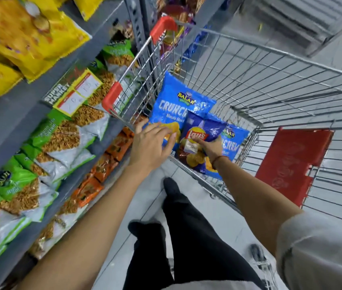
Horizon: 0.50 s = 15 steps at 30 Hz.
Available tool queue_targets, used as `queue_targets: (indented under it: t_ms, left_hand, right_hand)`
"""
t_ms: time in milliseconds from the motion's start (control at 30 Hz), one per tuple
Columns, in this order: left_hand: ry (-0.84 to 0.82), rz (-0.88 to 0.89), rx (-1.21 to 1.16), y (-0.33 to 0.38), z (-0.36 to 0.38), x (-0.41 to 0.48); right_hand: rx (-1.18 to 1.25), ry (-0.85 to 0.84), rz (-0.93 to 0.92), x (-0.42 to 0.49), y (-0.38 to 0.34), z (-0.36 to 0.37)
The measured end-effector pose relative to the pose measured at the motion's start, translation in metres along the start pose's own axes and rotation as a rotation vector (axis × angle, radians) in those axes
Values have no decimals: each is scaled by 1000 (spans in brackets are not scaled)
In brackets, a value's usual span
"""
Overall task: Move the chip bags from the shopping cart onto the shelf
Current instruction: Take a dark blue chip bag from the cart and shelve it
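A wire shopping cart (249, 65) with red corner guards stands to the right of the grey shelf (19, 105). Inside it lean a light blue Balaji Crunchex chip bag (178, 97), a dark blue Lay's bag (199, 130) in front of it, and a second light blue bag (236, 143) behind the Lay's. My right hand (212, 147) grips the Lay's bag at its lower right. My left hand (151, 143) hovers with fingers spread over the lower corner of the Crunchex bag, touching or just above it.
The shelf rows on the left hold yellow bags (19, 34) on top, green-and-white snack bags (46, 143) in the middle and orange packs (107, 162) below. A red child-seat flap (293, 162) hangs in the cart. My dark trouser legs (187, 227) stand on the pale floor.
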<state>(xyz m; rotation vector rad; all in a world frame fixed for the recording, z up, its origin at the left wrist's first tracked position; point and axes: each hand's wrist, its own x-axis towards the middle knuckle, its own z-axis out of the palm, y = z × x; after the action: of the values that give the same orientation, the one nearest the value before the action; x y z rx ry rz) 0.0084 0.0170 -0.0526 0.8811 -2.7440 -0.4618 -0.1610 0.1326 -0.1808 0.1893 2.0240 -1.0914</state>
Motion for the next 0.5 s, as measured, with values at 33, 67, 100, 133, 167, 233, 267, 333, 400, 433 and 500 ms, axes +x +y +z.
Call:
queue_targets:
  t_ms: [33, 67, 100, 133, 167, 233, 267, 333, 400, 433, 500]
  left_hand:
    - [-6, -2, 0, 0, 0, 0]
    - [-16, -6, 5, 0, 0, 0]
    - [-26, -6, 5, 0, 0, -1]
    - [-35, -7, 8, -1, 0, -1]
    - [-41, -5, 14, -1, 0, -1]
    - [-60, -5, 26, -1, -1, -2]
    - [-73, -7, 30, -1, -1, -2]
    - [-97, -11, 45, 0, -3, -2]
    - [-106, -10, 57, 0, -4, -2]
    - [-104, -8, 59, 1, -6, -2]
    - [-116, -12, 38, 2, -11, -1]
  right_hand:
    - [2, 15, -4, 3, -1, 3]
    - [6, 26, -3, 9, 0, 5]
    - [10, 33, -5, 12, 0, 6]
    - [9, 36, 4, 16, 0, 7]
    - [9, 27, 9, 18, 1, 7]
    - [8, 13, 4, 10, -7, 6]
    - [11, 7, -2, 4, -11, 4]
    - [16, -6, -31, -3, -16, 0]
    - [42, -9, -71, -11, -20, -6]
    - [57, -2, -86, -15, -23, -10]
    - [76, 12, -130, -24, -31, -17]
